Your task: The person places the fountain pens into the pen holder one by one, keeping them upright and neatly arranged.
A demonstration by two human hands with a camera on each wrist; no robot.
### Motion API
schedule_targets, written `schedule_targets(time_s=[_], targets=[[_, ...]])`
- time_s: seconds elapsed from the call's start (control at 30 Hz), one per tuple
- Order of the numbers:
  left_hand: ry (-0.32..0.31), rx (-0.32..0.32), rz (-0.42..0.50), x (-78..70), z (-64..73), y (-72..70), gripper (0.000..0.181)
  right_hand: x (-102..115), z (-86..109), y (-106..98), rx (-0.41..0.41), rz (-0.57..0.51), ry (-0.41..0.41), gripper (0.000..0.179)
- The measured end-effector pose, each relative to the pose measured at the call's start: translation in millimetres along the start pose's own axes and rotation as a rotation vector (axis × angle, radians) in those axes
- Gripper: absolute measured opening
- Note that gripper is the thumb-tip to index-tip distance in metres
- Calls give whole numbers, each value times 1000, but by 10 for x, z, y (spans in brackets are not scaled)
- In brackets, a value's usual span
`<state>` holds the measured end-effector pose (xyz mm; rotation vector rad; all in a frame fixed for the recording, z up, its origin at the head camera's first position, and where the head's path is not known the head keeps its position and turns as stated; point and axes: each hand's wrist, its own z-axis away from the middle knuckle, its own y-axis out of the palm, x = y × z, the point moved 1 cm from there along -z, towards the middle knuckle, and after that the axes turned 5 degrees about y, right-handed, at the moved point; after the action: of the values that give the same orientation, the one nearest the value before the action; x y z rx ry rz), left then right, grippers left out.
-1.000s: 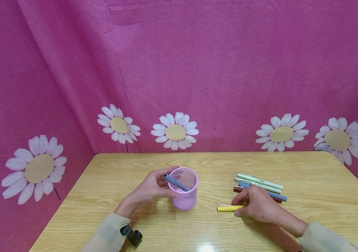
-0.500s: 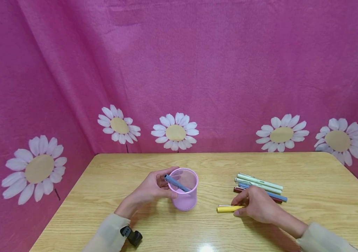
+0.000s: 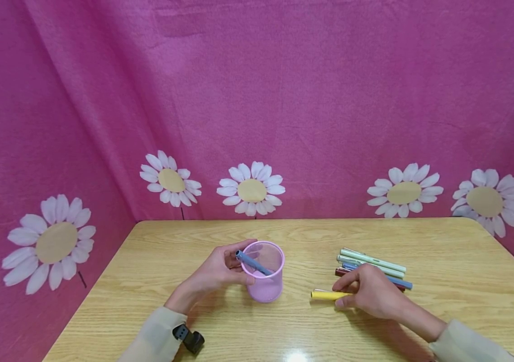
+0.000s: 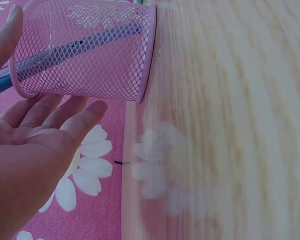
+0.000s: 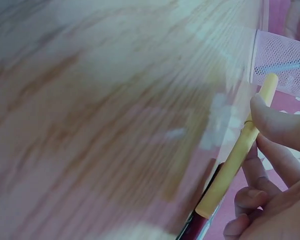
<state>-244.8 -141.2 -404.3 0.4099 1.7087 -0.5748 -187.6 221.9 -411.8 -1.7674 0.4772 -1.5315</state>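
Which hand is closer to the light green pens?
Right. The right hand is just on the near side of the light green pens, pinching the yellow pen. The left hand is farther off to their left, at the pink cup.

Yr cup (image 3: 268, 289) = metal-look mesh; yr yellow pen (image 3: 325, 295) = smooth, plastic-look; tbl (image 3: 121, 301) = glossy wood grain; backdrop (image 3: 311, 100) = matt cloth.

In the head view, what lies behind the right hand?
Two pale green pens, a blue pen and a dark red pen lie behind the right hand, which covers the middles of the last two.
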Motion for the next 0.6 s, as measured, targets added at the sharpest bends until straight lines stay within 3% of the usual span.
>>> schedule_targets(time_s=[0.6], targets=[[4, 3, -11, -4, 0, 6, 84, 105, -15, -109, -16, -19, -13, 19]])
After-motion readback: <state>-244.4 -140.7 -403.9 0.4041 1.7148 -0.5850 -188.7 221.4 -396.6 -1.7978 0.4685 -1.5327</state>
